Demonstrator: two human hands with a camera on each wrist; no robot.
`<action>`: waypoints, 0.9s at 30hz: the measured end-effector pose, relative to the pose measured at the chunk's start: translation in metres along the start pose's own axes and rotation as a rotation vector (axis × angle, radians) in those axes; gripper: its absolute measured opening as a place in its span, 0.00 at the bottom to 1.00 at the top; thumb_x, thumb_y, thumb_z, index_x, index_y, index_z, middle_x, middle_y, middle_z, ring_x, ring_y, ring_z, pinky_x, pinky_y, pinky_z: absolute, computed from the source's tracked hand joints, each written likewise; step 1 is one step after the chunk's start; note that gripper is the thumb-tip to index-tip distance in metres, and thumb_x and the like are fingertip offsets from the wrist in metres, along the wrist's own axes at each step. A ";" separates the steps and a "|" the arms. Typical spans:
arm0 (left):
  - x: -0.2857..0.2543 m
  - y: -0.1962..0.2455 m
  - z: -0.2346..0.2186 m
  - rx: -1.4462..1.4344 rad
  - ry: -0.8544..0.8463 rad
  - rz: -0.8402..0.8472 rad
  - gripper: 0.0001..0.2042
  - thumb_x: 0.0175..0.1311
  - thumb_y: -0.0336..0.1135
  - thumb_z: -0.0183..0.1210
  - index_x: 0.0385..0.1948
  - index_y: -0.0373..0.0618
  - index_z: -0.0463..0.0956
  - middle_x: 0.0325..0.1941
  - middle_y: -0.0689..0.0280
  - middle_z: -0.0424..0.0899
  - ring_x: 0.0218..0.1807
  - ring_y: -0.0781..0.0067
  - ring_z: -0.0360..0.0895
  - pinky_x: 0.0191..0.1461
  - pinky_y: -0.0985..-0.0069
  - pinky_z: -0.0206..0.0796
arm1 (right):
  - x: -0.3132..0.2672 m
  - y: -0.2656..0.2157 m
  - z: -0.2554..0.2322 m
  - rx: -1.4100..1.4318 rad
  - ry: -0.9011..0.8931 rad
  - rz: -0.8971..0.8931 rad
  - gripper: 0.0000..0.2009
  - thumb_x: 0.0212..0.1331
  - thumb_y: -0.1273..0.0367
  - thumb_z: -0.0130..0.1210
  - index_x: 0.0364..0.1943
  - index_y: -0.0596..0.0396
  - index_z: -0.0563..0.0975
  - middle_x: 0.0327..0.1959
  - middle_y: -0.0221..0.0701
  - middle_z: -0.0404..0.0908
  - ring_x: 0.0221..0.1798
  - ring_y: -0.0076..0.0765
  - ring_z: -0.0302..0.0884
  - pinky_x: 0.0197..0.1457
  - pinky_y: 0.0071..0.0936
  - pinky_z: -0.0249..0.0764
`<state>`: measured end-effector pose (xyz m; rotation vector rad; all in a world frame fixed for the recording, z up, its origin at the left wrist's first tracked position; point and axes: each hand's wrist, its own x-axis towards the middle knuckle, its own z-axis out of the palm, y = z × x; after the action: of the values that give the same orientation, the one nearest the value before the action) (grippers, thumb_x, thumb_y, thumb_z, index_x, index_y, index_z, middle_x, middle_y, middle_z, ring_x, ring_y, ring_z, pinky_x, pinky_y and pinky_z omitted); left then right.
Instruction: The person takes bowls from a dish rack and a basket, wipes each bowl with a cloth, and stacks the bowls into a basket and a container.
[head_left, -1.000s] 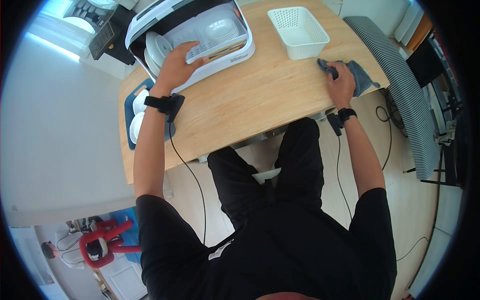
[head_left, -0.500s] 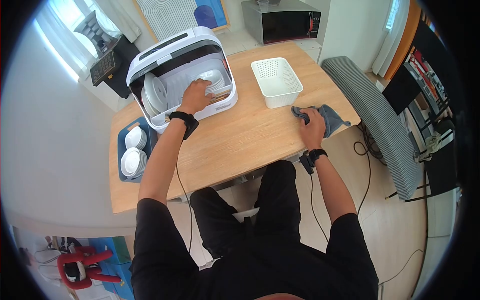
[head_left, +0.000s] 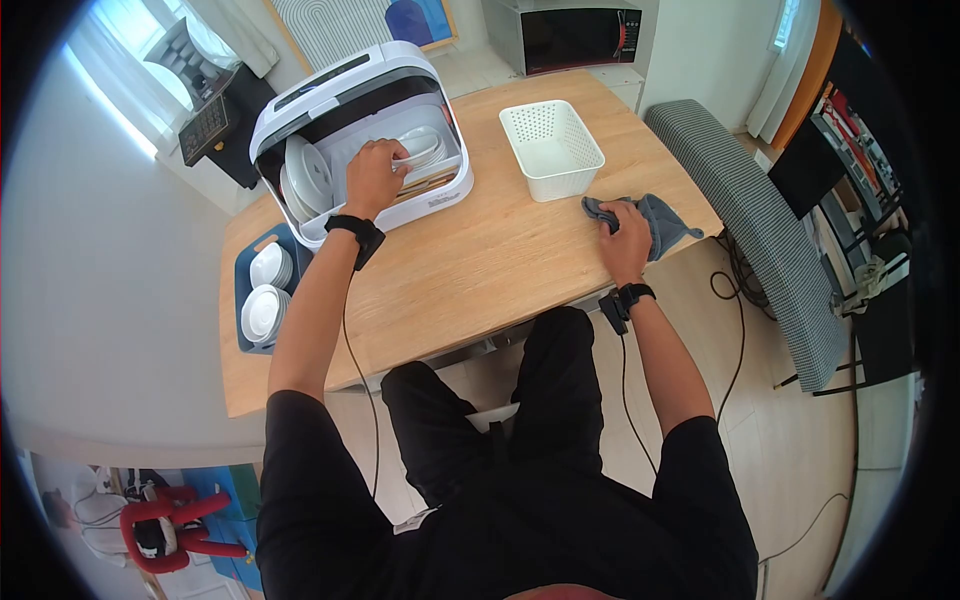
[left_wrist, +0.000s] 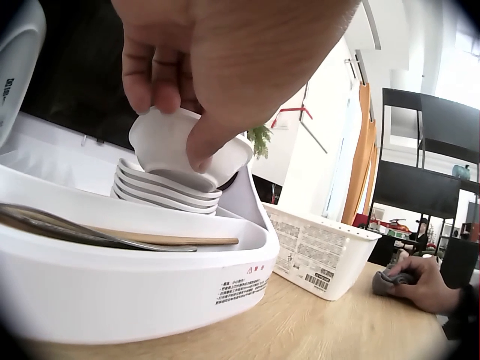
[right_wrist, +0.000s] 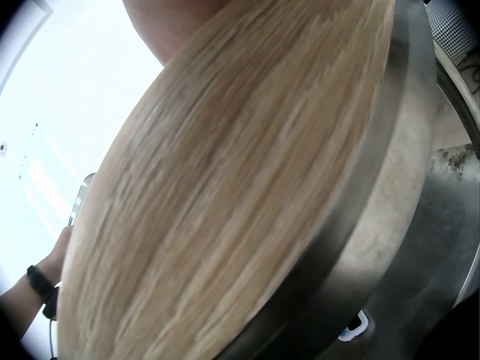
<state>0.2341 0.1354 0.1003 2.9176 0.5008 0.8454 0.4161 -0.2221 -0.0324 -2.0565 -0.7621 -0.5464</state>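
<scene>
In the left wrist view my left hand (left_wrist: pixel 202 67) pinches a small white dish (left_wrist: pixel 169 146) between thumb and fingers, tilted just above a stack of similar dishes (left_wrist: pixel 154 187). This stack sits inside the open white dish case (head_left: pixel 425 205), beside upright white plates (head_left: pixel 309 178). Wooden and metal utensils (left_wrist: pixel 112 234) lie in the case's front tray. At the table's right, my right hand (head_left: pixel 627 245) rests with bent fingers on a grey cloth (head_left: pixel 660 225), gripping its bunched left end. The right wrist view shows little of that hand.
A white perforated basket (head_left: pixel 560 185) stands between the case and the cloth. Left of the case, a blue tray (head_left: pixel 243 290) holds stacked white bowls (head_left: pixel 264 312). The wooden table's (head_left: pixel 470 270) front edge is close to my legs. Cables hang from both wrists.
My left hand has moved back over the case to the dish stack and now holds a dish raised and tilted. The right hand stays at the cloth. The head view has shifted.
</scene>
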 end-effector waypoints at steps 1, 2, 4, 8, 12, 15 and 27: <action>-0.003 0.004 -0.004 -0.013 0.030 0.017 0.09 0.52 0.33 0.72 0.33 0.45 0.83 0.37 0.61 0.86 0.45 0.57 0.81 0.47 0.62 0.74 | 0.000 -0.001 0.000 -0.002 0.002 0.012 0.14 0.49 0.77 0.62 0.42 0.48 0.82 0.45 0.31 0.84 0.51 0.45 0.78 0.56 0.40 0.72; -0.008 0.008 -0.007 -0.025 0.060 0.035 0.09 0.52 0.33 0.72 0.33 0.45 0.83 0.37 0.61 0.86 0.45 0.57 0.81 0.47 0.62 0.73 | -0.002 0.000 -0.001 -0.002 -0.003 0.011 0.14 0.49 0.77 0.62 0.42 0.48 0.82 0.45 0.31 0.84 0.51 0.45 0.78 0.56 0.40 0.72; -0.022 0.022 -0.019 -0.071 0.079 0.021 0.10 0.52 0.33 0.72 0.33 0.45 0.82 0.36 0.62 0.85 0.45 0.57 0.80 0.47 0.63 0.73 | 0.000 0.000 -0.001 -0.010 0.006 -0.008 0.15 0.49 0.77 0.62 0.42 0.48 0.82 0.45 0.31 0.84 0.51 0.46 0.79 0.56 0.40 0.72; -0.063 0.041 -0.035 -0.312 0.050 -0.002 0.11 0.51 0.31 0.73 0.32 0.43 0.79 0.35 0.60 0.82 0.46 0.56 0.77 0.49 0.64 0.70 | 0.000 0.000 -0.001 -0.004 -0.004 0.005 0.15 0.49 0.77 0.62 0.42 0.47 0.82 0.45 0.31 0.84 0.51 0.46 0.79 0.56 0.39 0.72; -0.113 0.050 -0.044 -0.298 0.072 0.058 0.12 0.50 0.29 0.73 0.31 0.41 0.77 0.38 0.59 0.81 0.47 0.54 0.76 0.51 0.62 0.69 | -0.001 0.000 -0.001 -0.027 0.014 0.000 0.15 0.49 0.77 0.62 0.43 0.47 0.82 0.45 0.31 0.84 0.51 0.46 0.79 0.56 0.39 0.72; -0.147 0.056 -0.050 -0.409 0.037 0.018 0.12 0.46 0.25 0.72 0.29 0.42 0.77 0.43 0.60 0.81 0.50 0.52 0.75 0.54 0.61 0.69 | -0.001 0.000 -0.001 -0.032 0.007 0.003 0.15 0.50 0.77 0.62 0.43 0.46 0.82 0.46 0.31 0.84 0.50 0.47 0.79 0.55 0.39 0.73; -0.229 0.061 -0.037 -0.429 0.078 -0.236 0.08 0.42 0.22 0.67 0.23 0.41 0.76 0.49 0.59 0.82 0.56 0.51 0.76 0.58 0.62 0.71 | 0.001 -0.006 -0.003 -0.056 -0.021 -0.037 0.13 0.51 0.79 0.61 0.42 0.54 0.82 0.46 0.35 0.85 0.50 0.48 0.82 0.55 0.36 0.75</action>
<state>0.0501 0.0022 0.0243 2.3919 0.5729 0.9050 0.4118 -0.2212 -0.0269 -2.1061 -0.8074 -0.5736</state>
